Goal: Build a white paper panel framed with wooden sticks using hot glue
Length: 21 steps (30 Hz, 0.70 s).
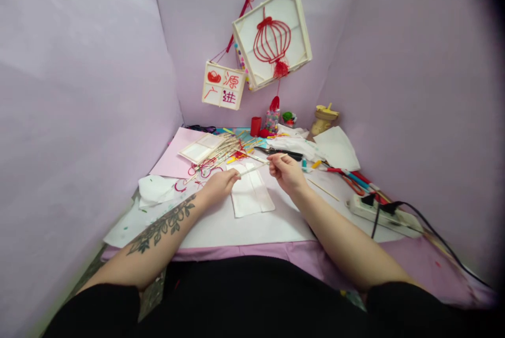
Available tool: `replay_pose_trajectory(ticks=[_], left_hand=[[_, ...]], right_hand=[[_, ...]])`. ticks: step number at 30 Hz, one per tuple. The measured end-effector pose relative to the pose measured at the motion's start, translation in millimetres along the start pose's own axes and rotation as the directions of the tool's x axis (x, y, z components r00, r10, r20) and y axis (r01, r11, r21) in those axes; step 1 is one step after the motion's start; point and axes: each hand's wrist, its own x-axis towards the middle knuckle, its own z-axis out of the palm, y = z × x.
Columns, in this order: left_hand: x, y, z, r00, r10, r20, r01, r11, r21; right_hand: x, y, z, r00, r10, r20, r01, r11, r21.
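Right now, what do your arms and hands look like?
Both black sleeves are short, so the forearms are bare. The left forearm has a dark tattoo of leaves and flowers; the right forearm shows none. The left hand and right hand wear no gloves.

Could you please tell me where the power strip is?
In the head view, the power strip lies on the right side of the table, between the right forearm and the right-hand purple wall.

Bright, even light leaves only faint shadows on the table (284, 227); right of it, blurred blackness covers part of the wall (410, 90).
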Motion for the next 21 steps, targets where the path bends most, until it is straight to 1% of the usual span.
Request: replay_pose_trajectory(ticks=[2,4,6,7,9,11,13,14,15,16,17,18,19,20,21], left_hand=[[1,6,5.1,1.0,0.016,-0.009,-0.017,0.999,-0.049],[1,14,8.6,0.999,0.032,-0.025,-0.033,0.997,-0.067],[0,21,10.0,0.999,0.038,-0.035,-0.04,0.997,-0.062],[0,23,10.0,0.999,0.033,-0.041,-0.035,0.998,-0.055],[-1,23,8.6,0.999,0.016,-0.047,-0.018,0.999,-0.041],[0,18,4.1,0.999,0.016,-0.028,-0.017,1.0,-0.013],[1,5,-5.9,1.0,0.016,0.005,-0.016,0.998,0.063],[1,-5,-13.6,1.0,-0.011,0.008,0.01,0.992,0.125],[1,-17,-22.9,0.998,-0.059,-0.01,0.06,0.978,0.201],[-1,-30,-33.5,0.985,-0.155,-0.08,0.171,0.945,0.28],[-2,-42,-44.4,0.951,-0.263,-0.162,0.304,0.892,0.333],[-5,-54,-54.9,0.916,-0.324,-0.237,0.394,0.841,0.372],[-7,-63,-64.0,0.902,-0.326,-0.282,0.42,0.813,0.404],[-9,-69,-70.9,0.9,-0.317,-0.299,0.422,0.804,0.418],[-10,-71,-74.9,0.894,-0.302,-0.332,0.428,0.797,0.426]], right_hand=[[-5,7,6,0.995,0.048,0.093,-0.043,0.998,-0.05],[-10,12,12,0.974,0.098,0.202,-0.076,0.991,-0.113],[-13,14,15,0.959,0.096,0.268,-0.066,0.991,-0.116],[-14,14,15,0.959,0.07,0.273,-0.049,0.995,-0.086],[-12,11,13,0.971,-0.004,0.238,0.004,1.0,-0.002],[-8,5,6,0.98,-0.067,0.188,0.058,0.997,0.055],[-1,-5,-4,0.985,-0.122,0.118,0.111,0.989,0.095],[3,-10,-11,0.986,-0.151,0.065,0.142,0.982,0.125],[7,-16,-19,0.984,-0.181,-0.005,0.179,0.97,0.166],[11,-21,-26,0.975,-0.205,-0.085,0.219,0.953,0.21],[14,-26,-33,0.962,-0.222,-0.157,0.255,0.937,0.24],[17,-29,-39,0.952,-0.225,-0.206,0.274,0.927,0.255],[18,-30,-42,0.949,-0.216,-0.231,0.274,0.926,0.26],[18,-30,-43,0.953,-0.197,-0.228,0.254,0.934,0.253],[17,-28,-42,0.965,-0.169,-0.201,0.216,0.947,0.238]])
